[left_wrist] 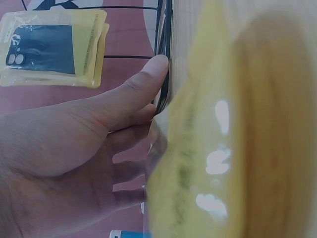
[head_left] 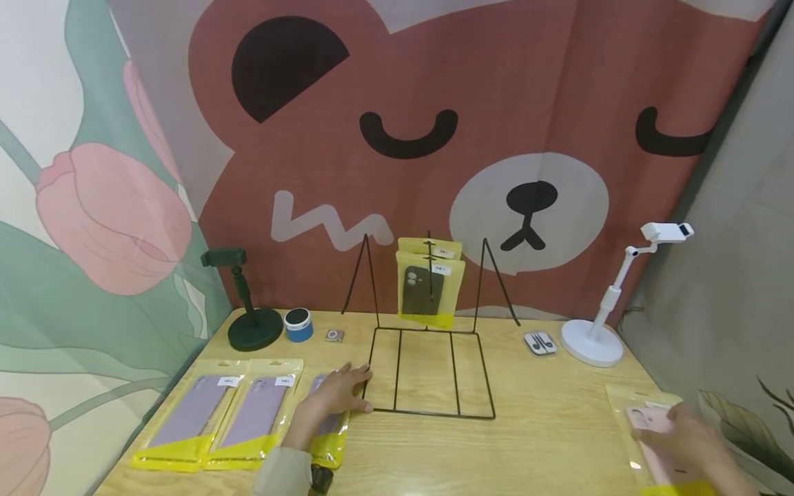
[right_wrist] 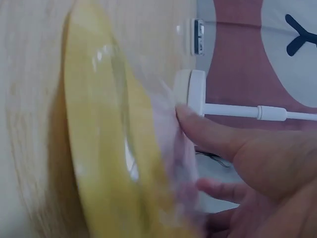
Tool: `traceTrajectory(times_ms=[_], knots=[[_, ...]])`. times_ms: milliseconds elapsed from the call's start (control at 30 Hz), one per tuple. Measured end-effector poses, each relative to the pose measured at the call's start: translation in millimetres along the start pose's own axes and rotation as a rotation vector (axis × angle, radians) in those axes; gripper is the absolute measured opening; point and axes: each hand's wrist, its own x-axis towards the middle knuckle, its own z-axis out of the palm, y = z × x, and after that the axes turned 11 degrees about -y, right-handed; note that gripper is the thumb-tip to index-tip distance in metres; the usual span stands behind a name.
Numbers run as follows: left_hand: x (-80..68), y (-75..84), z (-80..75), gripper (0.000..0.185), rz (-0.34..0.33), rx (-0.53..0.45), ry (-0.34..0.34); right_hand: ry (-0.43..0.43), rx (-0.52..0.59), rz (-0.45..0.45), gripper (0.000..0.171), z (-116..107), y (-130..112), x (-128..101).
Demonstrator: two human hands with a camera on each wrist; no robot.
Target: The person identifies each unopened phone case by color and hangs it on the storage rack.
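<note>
From the smooth metal wire rack (head_left: 398, 372) on the wood-grained tabletop (head_left: 533, 427), the phone-case pouches (head_left: 257, 413) at 9 o'clock are glossy plastic, the stand (head_left: 611, 300) at 2 smooth plastic, the curtain (head_left: 322, 172) at 12 matt cloth.

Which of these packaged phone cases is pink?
The packet at the right hand; the three at left are purple, and the front hanging one is dark.

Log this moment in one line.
left hand: touching wire rack | right hand: touching pink case pack | dark case pack: hanging on rack
</note>
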Motion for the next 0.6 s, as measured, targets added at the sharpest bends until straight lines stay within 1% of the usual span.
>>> traceTrajectory(times_ms=[33, 167, 267, 367, 533, 600], knots=[[0.1, -0.3, 0.2, 0.070, 0.001, 0.002, 0.001, 0.016, 0.023, -0.009, 0.093, -1, 0, -1], [0.9, -2.3, 1.7, 0.070, -0.004, 0.006, 0.001, 0.120, 0.057, -0.131, 0.057, -8, -4, -4], [0.8, -3.2, 2.8, 0.070, -0.008, 0.005, -0.001, 0.172, 0.077, -0.188, 0.036, -10, -13, -7], [0.9, -2.4, 3.0, 0.071, -0.014, 0.003, 0.001, 0.220, 0.106, -0.237, 0.026, -8, -27, -14], [2.1, -2.0, 1.4, 0.072, -0.025, 0.004, 0.003, 0.391, 0.179, -0.384, 0.021, -1, -57, -26], [2.6, -2.5, 0.5, 0.072, -0.023, 0.010, 0.005, 0.431, 0.205, -0.428, 0.020, 2, -73, -32]])
